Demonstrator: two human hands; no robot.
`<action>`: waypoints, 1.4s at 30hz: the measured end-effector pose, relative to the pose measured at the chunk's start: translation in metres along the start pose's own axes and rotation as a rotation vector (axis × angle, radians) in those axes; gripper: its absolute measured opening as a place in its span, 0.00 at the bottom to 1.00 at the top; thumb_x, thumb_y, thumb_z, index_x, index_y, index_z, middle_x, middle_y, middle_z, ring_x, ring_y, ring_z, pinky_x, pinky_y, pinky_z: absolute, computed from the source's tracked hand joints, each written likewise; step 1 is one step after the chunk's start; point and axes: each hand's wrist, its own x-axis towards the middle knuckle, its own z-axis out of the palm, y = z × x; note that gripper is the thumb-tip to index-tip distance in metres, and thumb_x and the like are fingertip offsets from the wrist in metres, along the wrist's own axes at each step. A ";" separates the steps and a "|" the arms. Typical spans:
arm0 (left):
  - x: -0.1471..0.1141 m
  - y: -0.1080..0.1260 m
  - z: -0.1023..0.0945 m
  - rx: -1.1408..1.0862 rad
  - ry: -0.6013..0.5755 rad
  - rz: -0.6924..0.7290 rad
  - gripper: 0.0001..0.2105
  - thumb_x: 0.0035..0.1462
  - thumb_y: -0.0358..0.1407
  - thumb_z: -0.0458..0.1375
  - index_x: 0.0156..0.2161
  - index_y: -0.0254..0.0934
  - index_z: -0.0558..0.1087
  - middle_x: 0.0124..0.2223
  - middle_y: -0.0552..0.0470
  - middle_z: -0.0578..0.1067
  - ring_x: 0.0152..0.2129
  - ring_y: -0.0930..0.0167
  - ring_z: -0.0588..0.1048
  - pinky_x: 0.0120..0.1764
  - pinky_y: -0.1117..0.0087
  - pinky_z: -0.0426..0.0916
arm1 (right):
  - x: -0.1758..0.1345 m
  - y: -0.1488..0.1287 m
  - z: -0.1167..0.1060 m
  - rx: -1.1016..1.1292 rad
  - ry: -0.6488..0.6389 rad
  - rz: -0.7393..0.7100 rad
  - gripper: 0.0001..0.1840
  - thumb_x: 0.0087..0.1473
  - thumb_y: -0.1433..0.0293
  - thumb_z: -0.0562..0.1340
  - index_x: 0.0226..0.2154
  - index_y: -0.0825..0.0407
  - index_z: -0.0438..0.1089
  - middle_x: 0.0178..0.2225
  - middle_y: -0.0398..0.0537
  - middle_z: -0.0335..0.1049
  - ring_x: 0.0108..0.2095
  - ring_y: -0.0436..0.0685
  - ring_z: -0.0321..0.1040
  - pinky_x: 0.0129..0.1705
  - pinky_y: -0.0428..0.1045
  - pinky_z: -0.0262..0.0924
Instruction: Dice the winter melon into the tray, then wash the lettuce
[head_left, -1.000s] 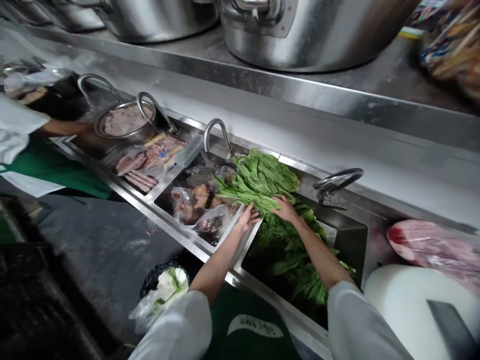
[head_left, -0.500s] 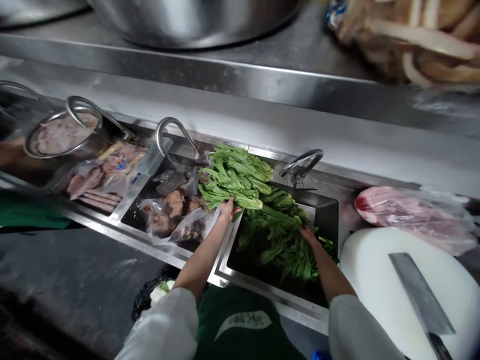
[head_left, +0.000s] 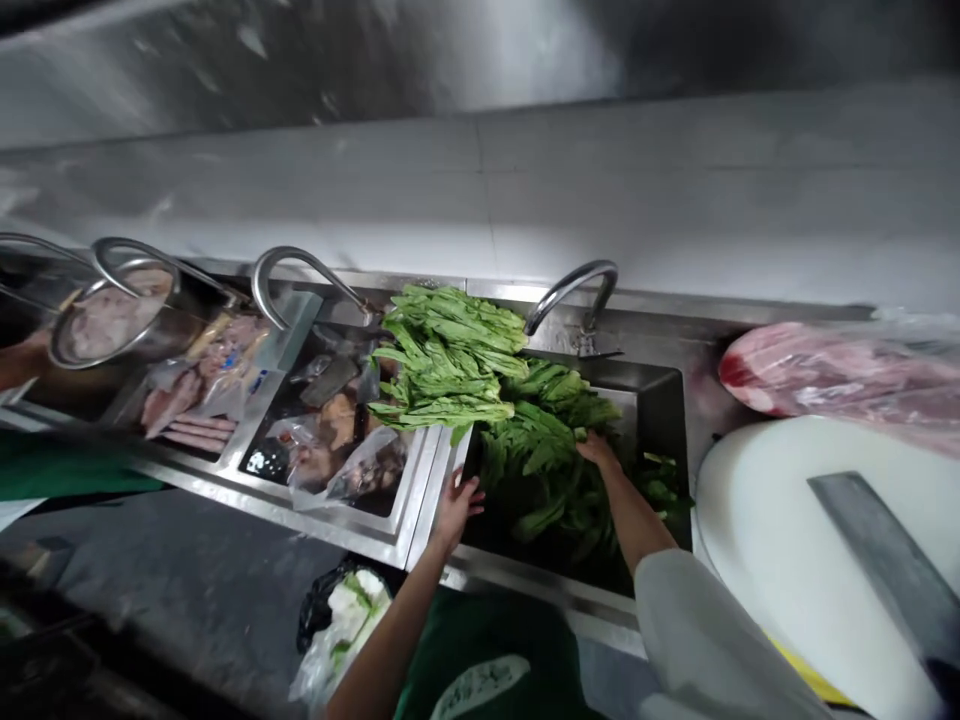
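Observation:
My left hand (head_left: 457, 503) hovers over the near left edge of the sink (head_left: 661, 385), fingers apart and nothing in them. Inside that sink my right hand (head_left: 598, 452) closes on the stem end of some leafy greens (head_left: 536, 435), which look like long-leaf lettuce. More loose greens lie in the dark basin around it, partly hidden by my right forearm. A stacked pile of the same leafy greens (head_left: 450, 350) rests across the divider between the two sinks, its pale cut ends pointing right. That pile is just beyond my left hand.
Bagged meat (head_left: 337, 425) fills the sink to the left. Farther left are more packed meat (head_left: 199, 400), a metal pot (head_left: 142, 335) and another person's hand (head_left: 26, 360). Curved faucets (head_left: 577, 285) arch behind. At right, a cleaver (head_left: 885, 550) lies on a round white board (head_left: 757, 500) beside wrapped meat (head_left: 840, 375).
My left hand has let go of the pile of greens and drawn back toward me. My right hand stays among the greens in the sink. The view has tilted and shifted.

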 end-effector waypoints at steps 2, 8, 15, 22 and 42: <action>0.007 0.009 0.015 -0.095 -0.020 -0.016 0.22 0.59 0.42 0.69 0.55 0.48 0.68 0.51 0.46 0.74 0.40 0.64 0.81 0.34 0.67 0.78 | -0.025 -0.001 0.017 -0.023 -0.095 0.011 0.29 0.59 0.58 0.60 0.61 0.49 0.70 0.55 0.61 0.73 0.51 0.64 0.75 0.52 0.58 0.66; 0.053 0.085 0.072 -0.273 0.086 -0.037 0.14 0.67 0.45 0.60 0.48 0.37 0.70 0.41 0.44 0.77 0.32 0.66 0.81 0.34 0.64 0.79 | -0.117 -0.020 0.062 -0.079 -0.260 -0.090 0.32 0.54 0.55 0.66 0.60 0.43 0.70 0.61 0.59 0.68 0.55 0.71 0.72 0.56 0.65 0.62; 0.086 0.141 0.064 -0.215 0.365 0.174 0.03 0.70 0.31 0.53 0.47 0.39 0.65 0.26 0.61 0.66 0.14 0.80 0.64 0.25 0.77 0.73 | -0.135 -0.016 0.066 -0.037 -0.221 -0.128 0.35 0.55 0.56 0.68 0.63 0.42 0.66 0.62 0.60 0.65 0.61 0.74 0.65 0.61 0.67 0.55; 0.072 0.102 0.033 -0.161 0.390 0.143 0.07 0.68 0.31 0.56 0.47 0.39 0.63 0.27 0.58 0.72 0.14 0.75 0.72 0.22 0.74 0.73 | -0.082 0.037 0.008 -0.003 -0.026 0.199 0.35 0.62 0.55 0.61 0.65 0.54 0.60 0.62 0.72 0.61 0.58 0.76 0.67 0.53 0.65 0.64; 0.041 0.019 0.001 -0.037 0.376 0.258 0.13 0.64 0.35 0.60 0.51 0.40 0.64 0.37 0.54 0.73 0.22 0.75 0.76 0.26 0.75 0.73 | -0.010 -0.092 0.019 -0.039 -0.077 -0.200 0.28 0.56 0.69 0.67 0.59 0.51 0.72 0.64 0.66 0.61 0.62 0.74 0.62 0.60 0.62 0.62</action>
